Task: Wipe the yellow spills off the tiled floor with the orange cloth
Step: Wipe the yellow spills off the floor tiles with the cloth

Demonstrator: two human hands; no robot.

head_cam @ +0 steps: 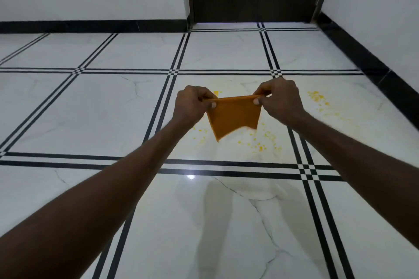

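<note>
Across the whole lower frame spreads the white tiled floor (90, 106); mid-frame the orange cloth (234, 115) hangs above it, its top corners pinched tight by the left hand (192, 104) and right hand (280, 99), over scattered yellow spills (260, 142)

The orange cloth (233, 115) is folded and hangs in the air above the floor, its top edge pulled taut and level between the left hand (192, 106) and the right hand (278, 102), each pinching one upper corner. Its lower edge ends in two uneven points, the left one lower. The yellow spills (260, 140) lie as scattered drops and flecks on the white marble-look tiled floor (102, 108), one cluster below and beside the cloth, another (317, 97) to its right, possibly more hidden behind it.
</note>
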